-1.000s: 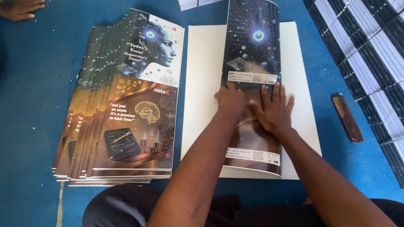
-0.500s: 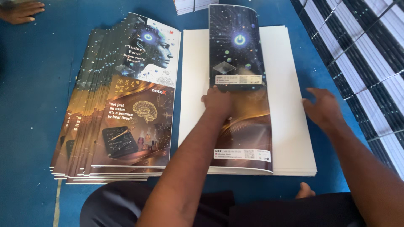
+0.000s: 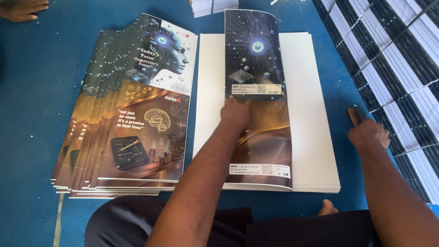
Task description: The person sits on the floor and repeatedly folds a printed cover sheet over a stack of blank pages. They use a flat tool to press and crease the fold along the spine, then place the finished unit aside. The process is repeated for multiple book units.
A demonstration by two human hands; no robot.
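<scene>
A glossy printed cover sheet (image 3: 258,68), folded lengthwise, lies on a stack of white sheets (image 3: 311,137); its far end curls up. My left hand (image 3: 235,114) presses flat on the middle of the cover with fingers spread. My right hand (image 3: 369,136) is at the right edge of the white stack, on the blue surface. Its fingers curl over a small brown wooden tool (image 3: 353,115), one end of which sticks out beyond the hand.
A fanned pile of the same printed covers (image 3: 137,128) lies to the left on the blue surface (image 3: 36,91). Rows of bound black-and-white booklets (image 3: 393,55) fill the right. Another person's hand (image 3: 20,9) rests at the top left. A small paper stack (image 3: 212,5) sits at the far edge.
My right hand left the cover, where it pressed beside the left one, and moved right to the brown tool. My left hand stayed on the cover.
</scene>
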